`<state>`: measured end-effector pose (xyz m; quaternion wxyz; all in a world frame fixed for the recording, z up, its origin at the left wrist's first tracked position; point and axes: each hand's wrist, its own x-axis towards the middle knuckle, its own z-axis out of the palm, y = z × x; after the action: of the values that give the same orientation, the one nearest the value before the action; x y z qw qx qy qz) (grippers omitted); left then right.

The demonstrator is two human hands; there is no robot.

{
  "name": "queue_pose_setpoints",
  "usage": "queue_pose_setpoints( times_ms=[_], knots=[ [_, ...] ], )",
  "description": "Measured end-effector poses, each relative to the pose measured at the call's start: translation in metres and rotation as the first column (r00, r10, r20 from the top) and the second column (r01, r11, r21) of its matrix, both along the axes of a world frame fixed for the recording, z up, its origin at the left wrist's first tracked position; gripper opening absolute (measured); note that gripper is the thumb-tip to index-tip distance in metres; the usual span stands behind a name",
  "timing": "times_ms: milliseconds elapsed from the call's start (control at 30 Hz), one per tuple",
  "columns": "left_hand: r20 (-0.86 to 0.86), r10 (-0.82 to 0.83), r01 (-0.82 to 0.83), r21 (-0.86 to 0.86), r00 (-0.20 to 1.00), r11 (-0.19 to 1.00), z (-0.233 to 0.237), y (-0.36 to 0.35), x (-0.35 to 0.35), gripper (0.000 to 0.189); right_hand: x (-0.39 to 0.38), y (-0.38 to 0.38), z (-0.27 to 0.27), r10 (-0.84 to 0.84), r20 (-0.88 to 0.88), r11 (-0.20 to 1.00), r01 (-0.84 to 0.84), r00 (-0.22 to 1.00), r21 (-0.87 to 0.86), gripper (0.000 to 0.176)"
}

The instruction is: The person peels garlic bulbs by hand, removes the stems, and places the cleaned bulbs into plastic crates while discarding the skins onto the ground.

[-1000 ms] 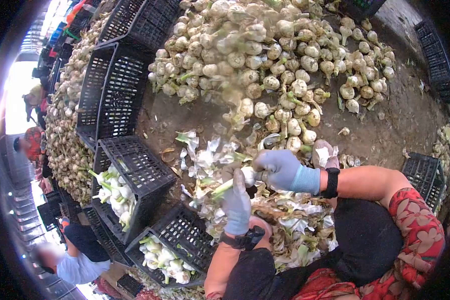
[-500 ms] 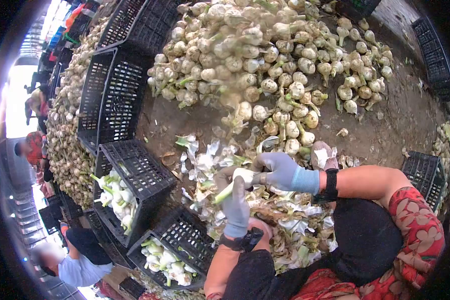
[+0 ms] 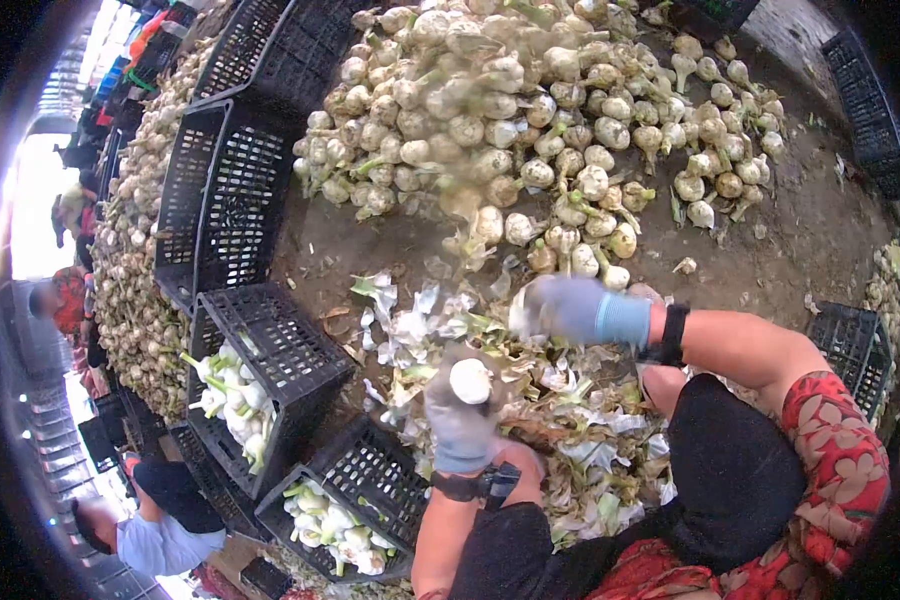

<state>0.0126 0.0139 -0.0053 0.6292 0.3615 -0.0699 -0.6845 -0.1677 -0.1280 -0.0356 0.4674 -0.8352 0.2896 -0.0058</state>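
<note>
My left hand (image 3: 459, 425), in a grey glove, is closed around a white garlic bulb (image 3: 470, 381) whose rounded face points up. My right hand (image 3: 568, 309), gloved in grey with a blue cuff, is apart from the bulb, above and to its right. Its fingers look curled and are blurred by motion. Something pale shows at their tips, too smeared to name. Loose garlic skins (image 3: 595, 450) lie beneath both hands and between my legs. Beyond the hands spreads a large heap of untrimmed garlic (image 3: 470, 130) on the dirt floor.
Black crates (image 3: 305, 370) stand at the left; one holds white garlic (image 3: 232, 400), and a nearer one holds more garlic (image 3: 330, 530). Empty-looking crates (image 3: 250, 200) stand farther up. Another crate (image 3: 850, 345) is at the right. Other people (image 3: 165, 530) sit at the far left.
My right hand has come off the garlic bulb and moved up, away from my left hand. The bulb has turned in my left hand, and its green stem no longer shows.
</note>
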Motion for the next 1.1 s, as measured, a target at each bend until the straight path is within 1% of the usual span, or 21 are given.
queue_pose_setpoints(
  times_ms=[33, 67, 100, 133, 200, 233, 267, 333, 400, 433, 500, 567, 667, 767, 833, 867, 900, 933, 967, 1067, 1100],
  knots=[
    [0.051, 0.115, -0.120, 0.121, 0.992, 0.985, 0.009, -0.005, -0.004, 0.025, 0.006, 0.018, -0.005, 0.222, -0.124, 0.961, -0.195, 0.967, 0.198, 0.029],
    [0.115, 0.220, -0.242, 0.232, 0.969, 0.942, 0.013, -0.010, -0.005, 0.020, -0.002, 0.037, 0.008, 0.354, -0.020, 0.928, -0.348, 0.935, 0.136, 0.033],
    [-0.019, 0.202, -0.195, 0.186, 0.979, 0.963, 0.002, -0.006, 0.007, 0.016, 0.007, 0.040, 0.029, 0.544, -0.089, 0.826, -0.514, 0.834, 0.231, 0.031],
    [-0.021, 0.203, -0.196, 0.185, 0.979, 0.963, -0.005, -0.003, 0.010, 0.016, 0.011, 0.045, 0.032, 0.542, -0.141, 0.832, -0.507, 0.828, 0.225, 0.028],
    [0.060, 0.233, -0.240, 0.182, 0.971, 0.954, -0.018, 0.003, 0.017, 0.016, 0.019, 0.041, 0.019, 0.262, -0.265, 0.965, -0.244, 0.928, 0.101, 0.023],
    [-0.001, 0.208, -0.205, 0.157, 0.978, 0.966, -0.033, 0.011, 0.024, 0.019, 0.021, 0.030, 0.011, 0.088, -0.261, 0.996, -0.089, 0.961, 0.007, 0.022],
    [0.000, 0.210, -0.208, 0.153, 0.978, 0.966, -0.032, 0.012, 0.025, 0.019, 0.024, 0.010, 0.006, -0.088, -0.238, 0.994, 0.069, 0.967, -0.085, 0.022],
    [0.251, 0.131, -0.224, 0.386, 0.959, 0.895, -0.029, 0.013, 0.020, 0.022, 0.031, -0.025, -0.005, -0.264, -0.055, 0.907, 0.229, 0.963, -0.353, 0.024],
    [0.336, 0.066, -0.207, 0.405, 0.940, 0.891, -0.029, 0.007, 0.017, 0.026, 0.045, -0.055, -0.014, -0.256, -0.003, 0.765, 0.201, 0.967, -0.612, 0.030],
    [0.318, 0.050, -0.181, 0.399, 0.947, 0.899, -0.029, 0.004, 0.017, 0.028, 0.054, -0.068, -0.019, -0.256, -0.003, 0.764, 0.200, 0.967, -0.613, 0.030],
    [0.301, 0.030, -0.152, 0.393, 0.953, 0.907, -0.027, 0.000, 0.015, 0.029, 0.070, -0.086, -0.036, -0.180, -0.313, 0.909, 0.036, 0.932, -0.416, 0.035],
    [0.407, -0.071, -0.107, 0.399, 0.911, 0.911, -0.027, -0.005, 0.012, 0.033, 0.081, -0.088, -0.048, -0.209, -0.316, 0.903, 0.059, 0.925, -0.427, 0.036],
    [0.377, -0.094, -0.059, 0.374, 0.922, 0.926, -0.031, -0.004, 0.012, 0.031, 0.079, -0.080, -0.050, -0.266, -0.319, 0.881, 0.095, 0.910, -0.464, 0.036],
    [0.501, -0.113, -0.071, 0.333, 0.858, 0.940, -0.047, 0.000, 0.008, 0.033, 0.075, -0.063, -0.032, -0.249, -0.356, 0.962, 0.187, 0.901, -0.200, 0.039],
    [0.544, -0.139, -0.075, 0.353, 0.828, 0.933, -0.055, 0.002, 0.008, 0.036, 0.057, -0.039, -0.043, -0.313, -0.114, 0.945, 0.321, 0.943, 0.057, 0.043],
    [0.580, -0.178, -0.065, 0.373, 0.795, 0.926, -0.048, -0.007, 0.004, 0.041, 0.053, -0.028, -0.035, -0.321, -0.015, 0.927, 0.318, 0.947, 0.200, 0.042],
    [0.565, -0.098, -0.104, 0.315, 0.819, 0.943, -0.037, -0.013, -0.004, 0.055, 0.049, -0.014, -0.027, -0.314, -0.063, 0.871, 0.314, 0.947, 0.379, 0.042],
    [0.568, -0.087, -0.118, 0.314, 0.819, 0.942, -0.038, -0.015, -0.009, 0.055, 0.046, -0.003, 0.000, -0.298, -0.111, 0.780, 0.309, 0.948, 0.544, 0.043],
    [0.550, -0.063, -0.119, 0.289, 0.833, 0.950, -0.040, -0.015, -0.012, 0.059, 0.043, 0.009, 0.014, -0.374, 0.218, 0.805, 0.199, 0.902, 0.558, 0.049],
    [0.483, -0.048, -0.116, 0.304, 0.874, 0.946, -0.020, -0.017, -0.013, 0.060, 0.034, 0.009, 0.030, -0.280, -0.025, 0.642, 0.207, 0.960, 0.739, 0.065],
    [0.459, -0.027, -0.100, 0.251, 0.888, 0.963, -0.013, -0.013, -0.014, 0.057, 0.032, 0.008, 0.035, -0.278, -0.023, 0.644, 0.204, 0.960, 0.737, 0.065]
  ],
)
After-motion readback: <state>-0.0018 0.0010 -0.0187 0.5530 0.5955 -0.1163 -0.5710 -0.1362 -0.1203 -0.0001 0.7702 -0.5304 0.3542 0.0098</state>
